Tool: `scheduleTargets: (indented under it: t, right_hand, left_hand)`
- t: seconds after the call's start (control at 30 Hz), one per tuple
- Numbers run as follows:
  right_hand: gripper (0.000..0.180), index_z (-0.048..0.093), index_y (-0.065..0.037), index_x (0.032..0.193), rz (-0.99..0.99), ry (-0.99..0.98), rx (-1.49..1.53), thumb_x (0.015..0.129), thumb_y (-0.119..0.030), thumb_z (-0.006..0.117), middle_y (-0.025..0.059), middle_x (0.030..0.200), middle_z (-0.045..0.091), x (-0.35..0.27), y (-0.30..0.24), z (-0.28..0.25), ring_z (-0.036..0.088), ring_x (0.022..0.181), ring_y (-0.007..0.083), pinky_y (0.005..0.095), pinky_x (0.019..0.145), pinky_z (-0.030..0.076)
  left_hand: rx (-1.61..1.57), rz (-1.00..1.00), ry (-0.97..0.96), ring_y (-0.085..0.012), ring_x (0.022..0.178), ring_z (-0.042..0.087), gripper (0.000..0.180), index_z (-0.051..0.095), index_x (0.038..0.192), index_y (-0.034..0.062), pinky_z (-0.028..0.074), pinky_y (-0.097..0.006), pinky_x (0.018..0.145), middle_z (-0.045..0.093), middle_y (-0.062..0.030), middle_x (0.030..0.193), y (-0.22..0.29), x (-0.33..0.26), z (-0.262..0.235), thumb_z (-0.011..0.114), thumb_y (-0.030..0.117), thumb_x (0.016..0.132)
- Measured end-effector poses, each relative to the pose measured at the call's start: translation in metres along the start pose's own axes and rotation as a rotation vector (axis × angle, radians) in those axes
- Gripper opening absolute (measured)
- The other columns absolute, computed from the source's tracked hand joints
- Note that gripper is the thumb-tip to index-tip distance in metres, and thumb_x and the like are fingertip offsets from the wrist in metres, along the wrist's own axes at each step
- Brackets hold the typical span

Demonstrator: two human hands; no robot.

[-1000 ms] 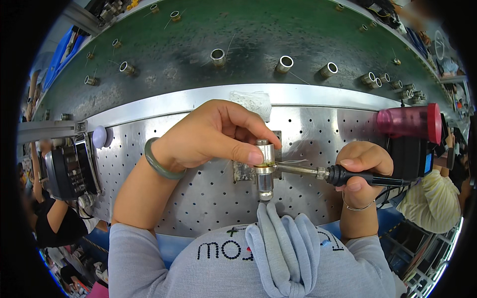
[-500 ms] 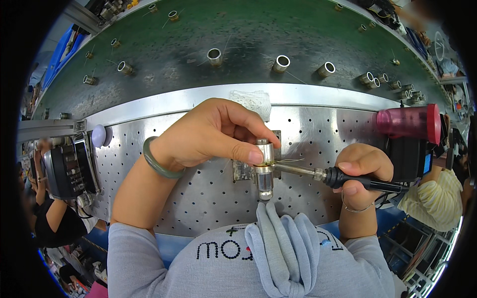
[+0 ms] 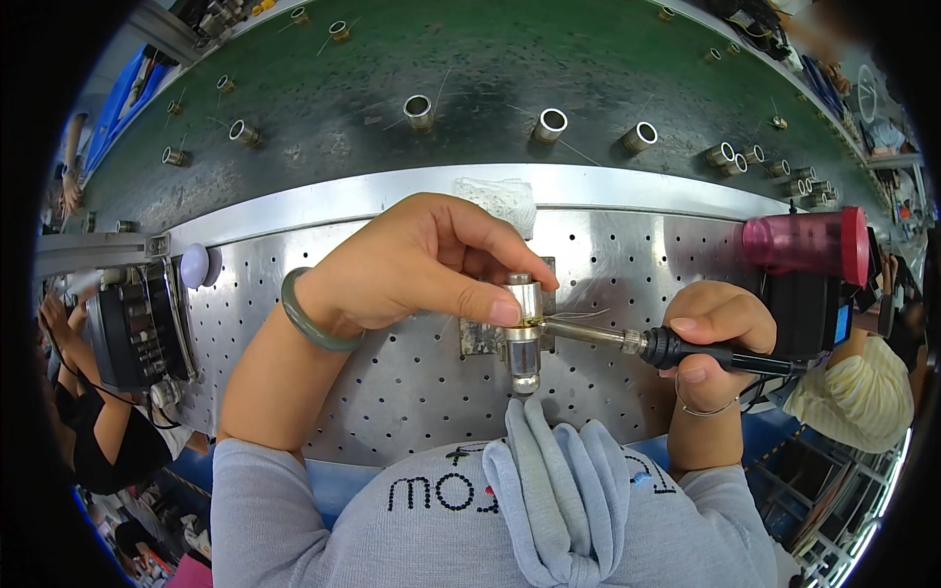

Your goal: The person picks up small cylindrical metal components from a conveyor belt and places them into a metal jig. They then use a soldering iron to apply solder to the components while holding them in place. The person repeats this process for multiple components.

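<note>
My left hand (image 3: 421, 260) pinches a small silver metal cylinder (image 3: 523, 328) that stands in a metal holder (image 3: 482, 338) on the perforated steel work plate (image 3: 392, 382). A green bangle (image 3: 312, 318) circles that wrist. My right hand (image 3: 714, 338) grips the black handle of a soldering iron (image 3: 676, 350). Its metal tip lies level and touches the cylinder's right side, just under my left thumb. Thin wires stick out beside the joint.
A green conveyor belt (image 3: 490, 69) behind the plate carries several short metal tubes (image 3: 549, 123). A pink-red container (image 3: 804, 242) and a black box (image 3: 804, 314) stand at the right. A black device (image 3: 132, 328) sits at the left. Other people work at both sides.
The tubes on the green belt have drifted slightly left. Both hands and the soldering iron stay where they were.
</note>
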State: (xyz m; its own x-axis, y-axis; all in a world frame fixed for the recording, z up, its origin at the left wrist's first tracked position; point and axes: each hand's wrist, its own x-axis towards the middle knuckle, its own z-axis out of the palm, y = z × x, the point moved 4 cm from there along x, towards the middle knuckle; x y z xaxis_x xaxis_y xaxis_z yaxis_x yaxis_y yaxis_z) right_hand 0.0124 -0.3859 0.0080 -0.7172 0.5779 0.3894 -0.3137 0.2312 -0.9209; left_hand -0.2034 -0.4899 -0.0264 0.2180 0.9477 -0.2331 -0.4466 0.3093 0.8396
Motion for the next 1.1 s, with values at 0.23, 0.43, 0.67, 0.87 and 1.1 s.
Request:
scheduleTargets:
  t: [0.23,0.43,0.67,0.87,1.1]
  right_hand:
    - [0.025,0.066,0.003,0.080,0.002,0.016,-0.015,0.064,-0.010,0.081,0.0097,0.068,0.064,-0.0011,-0.0014,0.0021,0.060,0.057,0.0187,0.0259,0.054,0.046]
    - [0.023,0.066,0.003,0.081,-0.014,0.001,-0.036,0.065,-0.008,0.079,0.0092,0.066,0.063,-0.0004,-0.0037,0.0035,0.059,0.056,0.0188,0.0259,0.053,0.045]
    - [0.024,0.065,0.004,0.082,-0.001,0.040,0.037,0.066,-0.006,0.079,0.0106,0.068,0.063,-0.0040,0.0004,-0.0009,0.060,0.057,0.0189,0.0263,0.054,0.046]
    - [0.025,0.065,0.004,0.082,0.026,0.062,0.044,0.065,-0.008,0.080,0.0114,0.071,0.064,-0.0043,0.0003,-0.0030,0.061,0.061,0.0194,0.0268,0.057,0.047]
    - [0.026,0.066,0.003,0.082,0.027,0.033,0.021,0.063,-0.008,0.081,0.0109,0.070,0.065,-0.0027,0.0016,-0.0020,0.061,0.060,0.0197,0.0268,0.056,0.047]
  left_hand:
    - [0.001,-0.004,0.007,-0.0131,0.080,0.061,0.041,0.067,0.101,-0.0058,0.050,-0.022,0.071,0.064,-0.0094,0.090,0.0002,-0.0002,0.0007,0.081,0.007,0.065]
    - [0.023,-0.021,0.017,-0.0135,0.081,0.061,0.040,0.067,0.101,-0.0062,0.050,-0.022,0.072,0.064,-0.0102,0.092,-0.0004,-0.0007,-0.0007,0.080,0.005,0.065]
    - [0.091,-0.041,0.049,-0.0152,0.085,0.062,0.036,0.065,0.101,-0.0080,0.051,-0.024,0.076,0.064,-0.0116,0.095,0.0073,-0.0033,0.0052,0.075,-0.002,0.068]
    - [0.059,-0.027,0.040,-0.0166,0.091,0.061,0.035,0.063,0.103,-0.0088,0.051,-0.025,0.080,0.064,-0.0126,0.097,0.0062,-0.0039,0.0063,0.072,-0.004,0.069]
    - [0.056,-0.025,0.043,-0.0169,0.091,0.062,0.037,0.064,0.103,-0.0085,0.051,-0.026,0.080,0.064,-0.0130,0.098,0.0049,-0.0036,0.0058,0.074,-0.002,0.068]
